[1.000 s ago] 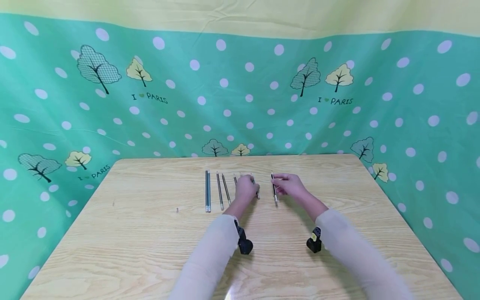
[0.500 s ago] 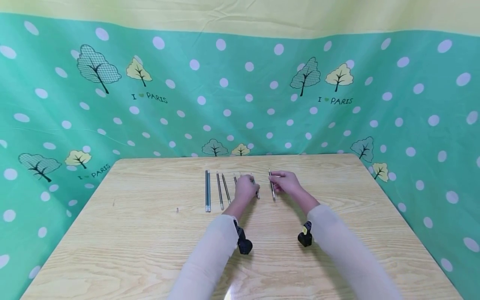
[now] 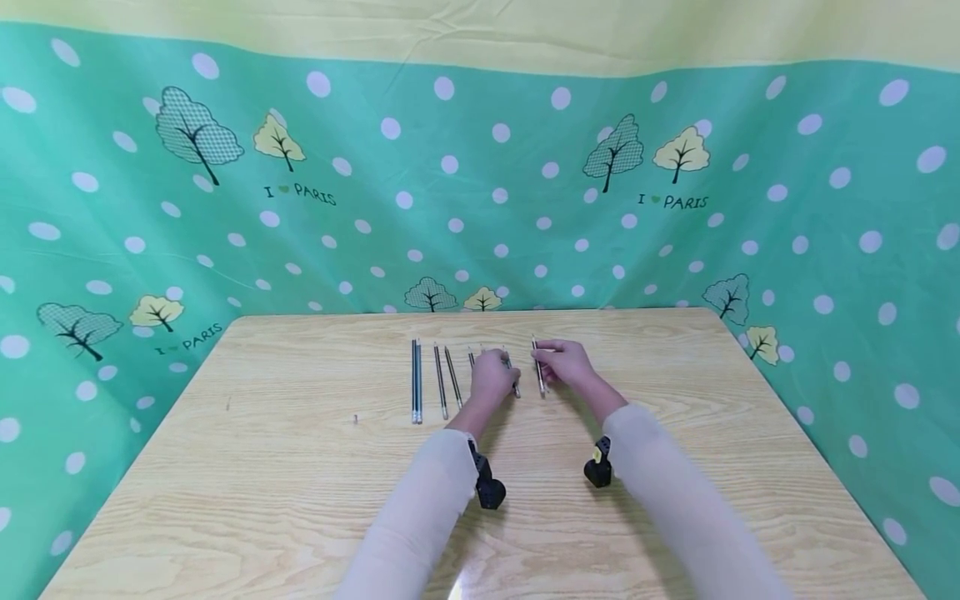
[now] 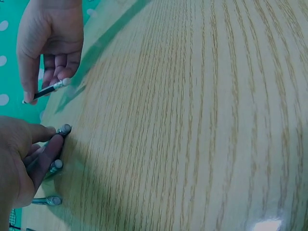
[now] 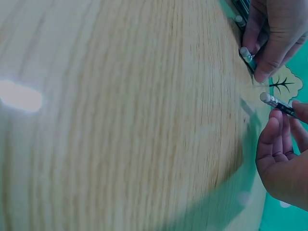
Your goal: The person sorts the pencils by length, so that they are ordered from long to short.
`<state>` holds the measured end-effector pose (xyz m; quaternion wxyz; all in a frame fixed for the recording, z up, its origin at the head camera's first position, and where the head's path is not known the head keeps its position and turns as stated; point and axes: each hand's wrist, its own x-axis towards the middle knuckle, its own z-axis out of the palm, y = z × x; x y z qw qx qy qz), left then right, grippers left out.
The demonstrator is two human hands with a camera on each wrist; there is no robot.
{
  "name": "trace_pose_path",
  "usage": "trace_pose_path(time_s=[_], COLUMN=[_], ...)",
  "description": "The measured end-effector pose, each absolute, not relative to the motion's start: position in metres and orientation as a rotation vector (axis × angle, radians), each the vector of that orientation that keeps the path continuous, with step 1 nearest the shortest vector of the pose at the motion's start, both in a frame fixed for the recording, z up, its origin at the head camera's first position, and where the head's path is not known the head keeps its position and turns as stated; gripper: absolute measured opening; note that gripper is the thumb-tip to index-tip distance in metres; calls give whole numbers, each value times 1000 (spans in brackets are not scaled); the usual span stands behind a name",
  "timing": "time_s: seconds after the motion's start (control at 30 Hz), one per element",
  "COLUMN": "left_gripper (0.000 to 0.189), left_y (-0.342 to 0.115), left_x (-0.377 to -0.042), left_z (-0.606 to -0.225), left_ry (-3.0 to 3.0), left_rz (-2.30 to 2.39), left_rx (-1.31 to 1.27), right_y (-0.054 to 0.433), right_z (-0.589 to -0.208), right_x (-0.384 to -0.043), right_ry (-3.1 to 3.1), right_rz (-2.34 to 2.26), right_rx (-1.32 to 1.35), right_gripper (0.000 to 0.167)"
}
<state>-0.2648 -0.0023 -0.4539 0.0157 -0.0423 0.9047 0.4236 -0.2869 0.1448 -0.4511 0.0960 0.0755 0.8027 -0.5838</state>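
Observation:
My left hand (image 3: 491, 379) is over the right part of a row of pencils, hiding some of them. Between its thumb and finger it pinches a pencil (image 3: 517, 388), whose eraser end points toward me. Just to the right, my right hand (image 3: 572, 364) holds a dark pencil (image 3: 538, 371) with a pale eraser, thumb and fingers pinching it. In the right wrist view that dark pencil (image 5: 276, 103) is clear of the table, its eraser end near the left hand (image 5: 279, 38). The left wrist view shows further eraser ends (image 4: 55, 165) beneath the left hand.
Two blue pencils (image 3: 416, 383) lie side by side at the row's left end. Dark pencils (image 3: 440, 383) lie spaced between them and my left hand. A tiny object (image 3: 356, 418) sits farther left on the wooden table (image 3: 285, 492). A green dotted cloth (image 3: 480, 183) hangs behind.
My right hand has moved left and slightly away from me with the dark pencil, closing in on my left hand. The left hand has stayed in place.

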Motion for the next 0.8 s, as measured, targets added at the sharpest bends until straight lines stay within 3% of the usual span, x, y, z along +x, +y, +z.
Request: trace_pose_path(time_s=[0.8], left_gripper=[39], left_y=[-4], left_x=[-269], left_z=[-456], left_ry=[2822], left_rz=[1312], left_rx=[-75], right_y=[127], right_z=[-458], right_x=[-291], right_ry=[2591], right_rz=[-1565], right_rx=[205], right_gripper=[32])
